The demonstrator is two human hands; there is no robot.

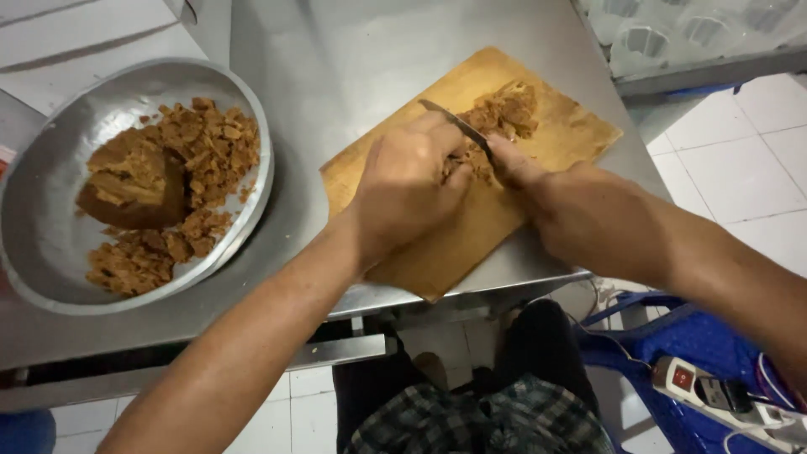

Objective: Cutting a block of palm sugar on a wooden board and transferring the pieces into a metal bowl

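Knife (458,128) at frame centre: right hand (517,164) apparently clamps its handle, left hand (408,185) curled together pressing brown block (504,113) on cutting board (563,134).

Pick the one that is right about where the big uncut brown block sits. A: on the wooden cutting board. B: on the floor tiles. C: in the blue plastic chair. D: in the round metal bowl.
D: the big dark brown block lies in the round metal bowl among crumbled brown pieces.
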